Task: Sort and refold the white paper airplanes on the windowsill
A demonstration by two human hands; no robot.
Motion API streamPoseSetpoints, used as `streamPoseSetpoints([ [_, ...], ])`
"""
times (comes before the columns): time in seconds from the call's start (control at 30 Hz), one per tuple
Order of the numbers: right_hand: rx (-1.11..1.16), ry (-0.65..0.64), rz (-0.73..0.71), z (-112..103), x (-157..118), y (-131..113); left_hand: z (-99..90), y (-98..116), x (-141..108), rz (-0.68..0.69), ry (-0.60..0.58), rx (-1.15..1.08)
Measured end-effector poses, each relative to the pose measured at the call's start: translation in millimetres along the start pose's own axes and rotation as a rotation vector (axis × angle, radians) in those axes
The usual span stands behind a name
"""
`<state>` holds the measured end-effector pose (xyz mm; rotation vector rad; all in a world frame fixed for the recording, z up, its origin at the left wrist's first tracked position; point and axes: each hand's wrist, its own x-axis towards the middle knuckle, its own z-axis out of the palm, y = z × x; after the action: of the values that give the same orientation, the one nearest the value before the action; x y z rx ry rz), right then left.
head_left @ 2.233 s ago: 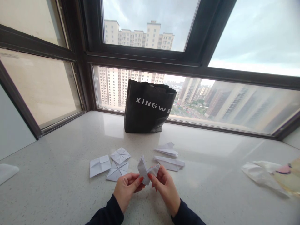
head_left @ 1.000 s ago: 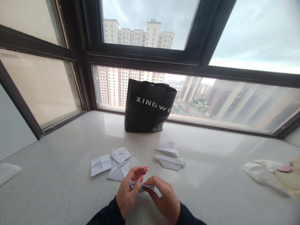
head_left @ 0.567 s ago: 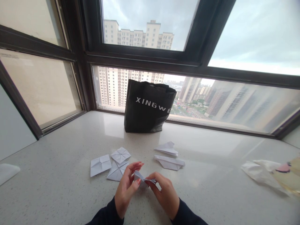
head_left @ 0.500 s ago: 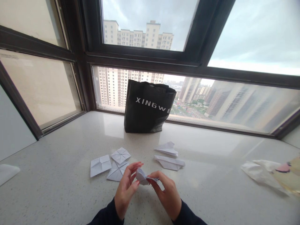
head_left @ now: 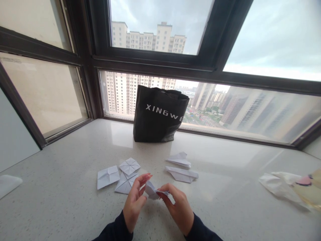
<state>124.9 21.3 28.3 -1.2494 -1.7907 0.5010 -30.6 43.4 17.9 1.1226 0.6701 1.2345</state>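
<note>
This looks like a room high up in a residential building, probably a home. A speckled white stone counter (head_left: 82, 207) fills a corner like a bay-window ledge, running right up to large glass panes in a dark brown metal window frame (head_left: 155, 63). Through the glass stand pale high-rise apartment blocks (head_left: 120, 93) with rows of small windows, and the street and greenery (head_left: 213, 109) lie far below under a cloudy sky (head_left: 283, 36).

Soft, cloudy daylight comes through the windows (head_left: 160, 20) beyond the worktop (head_left: 220, 201). A pale glare lies along the worktop's far edge, and shadows are faint. Wide-angle distortion tilts the window frames, the right-hand pane looks hazy and smeared, and the worktop's right edge is soft.
</note>
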Motion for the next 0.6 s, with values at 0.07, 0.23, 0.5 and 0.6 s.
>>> streamPoseSetpoints([
  [0.07, 0.01, -0.039, 0.029, 1.0, -0.3, -0.4, -0.3, -0.7, 0.1, -0.017, 0.009, 0.01],
  [0.23, 0.288, 0.008, 0.206, 3.3, 1.9, 4.0, -1.5, -5.6, 1.5, -0.029, 0.048, 0.043],
  [0.5, 0.513, 0.079, 0.324, 1.9, 3.9, 2.6, 8.5, -1.1, 0.5, -0.156, -0.124, 0.219],
  [0.6, 0.549, 0.053, 0.328, 1.3, 5.2, 0.3, 9.2, 0.6, 1.0, -0.241, -0.104, 0.207],
])
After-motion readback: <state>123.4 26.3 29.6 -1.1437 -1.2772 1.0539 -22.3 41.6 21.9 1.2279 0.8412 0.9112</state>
